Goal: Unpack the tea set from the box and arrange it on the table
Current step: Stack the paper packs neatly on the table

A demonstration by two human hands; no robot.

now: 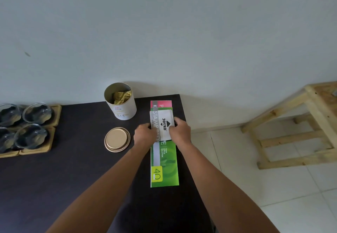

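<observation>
Mostly dark table (54, 187) — pale wall (164, 32), tiled floor (273, 187), wooden frame (295, 128).

Two bare forearms, no sleeves, seemingly no rings or watch.

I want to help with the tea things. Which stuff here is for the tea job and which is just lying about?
Tea job: glass cups on wooden coasters, open tin, its lid.

Lying about: stamp pad box that both hands hold, green booklet, wooden stool.
</observation>
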